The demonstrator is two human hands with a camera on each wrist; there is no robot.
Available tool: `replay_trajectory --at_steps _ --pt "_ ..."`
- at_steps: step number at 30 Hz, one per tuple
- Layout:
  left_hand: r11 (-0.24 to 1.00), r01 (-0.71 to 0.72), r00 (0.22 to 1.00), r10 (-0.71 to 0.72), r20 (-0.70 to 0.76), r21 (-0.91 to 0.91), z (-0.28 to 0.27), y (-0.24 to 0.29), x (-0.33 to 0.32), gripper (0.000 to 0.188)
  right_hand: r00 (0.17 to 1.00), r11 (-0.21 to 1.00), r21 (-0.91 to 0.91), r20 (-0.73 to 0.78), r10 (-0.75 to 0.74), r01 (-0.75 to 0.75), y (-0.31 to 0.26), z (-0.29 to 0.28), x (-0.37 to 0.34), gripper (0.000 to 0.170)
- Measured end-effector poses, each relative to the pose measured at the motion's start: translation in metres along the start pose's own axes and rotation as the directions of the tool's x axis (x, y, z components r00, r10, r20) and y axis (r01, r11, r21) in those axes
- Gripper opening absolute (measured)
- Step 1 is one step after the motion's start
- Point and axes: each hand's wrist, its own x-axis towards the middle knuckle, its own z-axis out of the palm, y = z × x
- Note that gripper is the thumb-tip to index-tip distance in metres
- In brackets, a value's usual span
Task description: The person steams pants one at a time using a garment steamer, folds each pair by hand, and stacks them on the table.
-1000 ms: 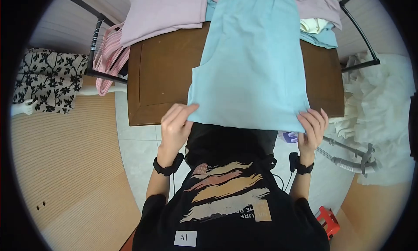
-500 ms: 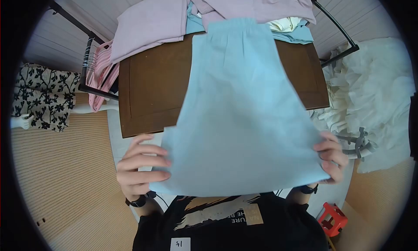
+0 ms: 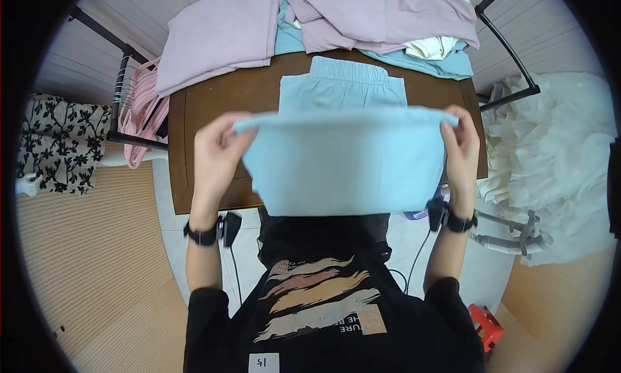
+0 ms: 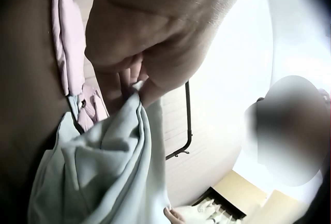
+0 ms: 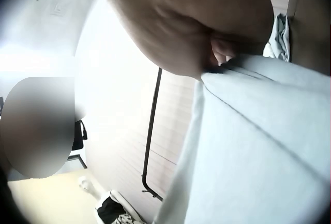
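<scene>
Light blue elastic-waist pants [image 3: 343,166] lie on the brown table [image 3: 213,108], waistband toward the far side. Their hem end is raised and doubled back over the middle, with the fold near the table's front edge. My left hand [image 3: 217,150] pinches one hem corner between thumb and fingers. At the opposite corner my right hand [image 3: 462,143] pinches the cloth the same way, and the hem stretches between them. In the left wrist view the pants [image 4: 103,167] hang in creases below the thumb. The right wrist view shows the pants [image 5: 258,141] drawn smoother from the grip.
Folded lilac clothing [image 3: 220,33] lies at the back left of the table. More lilac garments [image 3: 401,14] are heaped at the back right over blue and cream cloth. Pink hangers [image 3: 139,108] hang from a black rack at left. White ruffled fabric [image 3: 550,166] stands at right.
Both hands first drew the hem toward the body and lifted it. Now they have carried it away from the body, folding the lower part over toward the waistband.
</scene>
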Motion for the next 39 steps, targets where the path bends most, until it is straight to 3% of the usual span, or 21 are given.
replay_trajectory --at_steps 2,4,6,8,10,12,14,16,19,31,36,39 --pt "0.967 -0.015 1.0 0.011 -0.02 -0.255 0.015 -0.001 0.043 0.021 0.999 0.998 0.044 -0.016 -0.035 0.036 -0.007 0.013 0.036 0.025" --pt "0.972 -0.013 0.999 0.001 -0.051 -0.235 0.021 -0.002 0.082 0.027 1.0 0.999 0.032 -0.013 -0.005 0.005 0.002 0.015 0.074 0.029" --pt "0.976 -0.003 0.997 -0.014 -0.074 -0.216 0.026 -0.008 0.102 0.034 0.996 0.996 0.033 -0.035 -0.085 0.086 0.008 0.021 0.095 0.036" --pt "0.992 -0.112 0.99 0.117 -0.081 0.058 0.029 -0.019 0.112 0.051 0.995 0.958 -0.275 -0.041 -0.094 0.079 0.009 0.02 0.086 0.057" --pt "0.914 -0.199 0.974 0.225 -0.035 0.355 0.027 -0.022 0.081 0.066 0.945 0.811 -0.529 -0.046 -0.324 0.252 0.0 0.024 0.062 0.061" --pt "0.788 -0.325 0.923 0.386 -0.007 0.523 0.041 -0.017 0.038 0.07 0.915 0.733 -0.587 0.034 -0.403 0.344 -0.003 0.03 0.032 0.065" --pt "0.662 -0.384 0.911 0.387 0.144 0.644 0.075 -0.012 0.0 0.072 0.926 0.666 -0.651 0.179 -0.332 0.364 -0.007 0.055 0.004 0.068" --pt "0.605 -0.391 0.92 0.255 0.297 0.693 0.104 0.003 -0.02 0.07 0.913 0.593 -0.695 0.323 -0.248 0.407 -0.015 0.084 -0.012 0.075" --pt "0.518 -0.437 0.899 0.269 0.345 0.735 0.12 -0.015 -0.022 0.068 0.898 0.581 -0.688 0.376 -0.229 0.436 -0.003 0.107 -0.021 0.072" --pt "0.543 -0.454 0.887 0.346 0.305 0.706 0.112 -0.03 -0.024 0.064 0.894 0.554 -0.703 0.386 -0.228 0.445 0.004 0.101 -0.033 0.07" --pt "0.521 -0.415 0.903 0.336 0.268 0.746 0.106 -0.034 -0.034 0.064 0.945 0.461 -0.825 0.277 -0.175 0.327 0.006 0.087 -0.051 0.067" --pt "0.521 -0.399 0.912 0.311 0.267 0.755 0.102 -0.034 -0.037 0.065 0.953 0.511 -0.805 0.252 -0.166 0.301 0.012 0.081 -0.06 0.067"
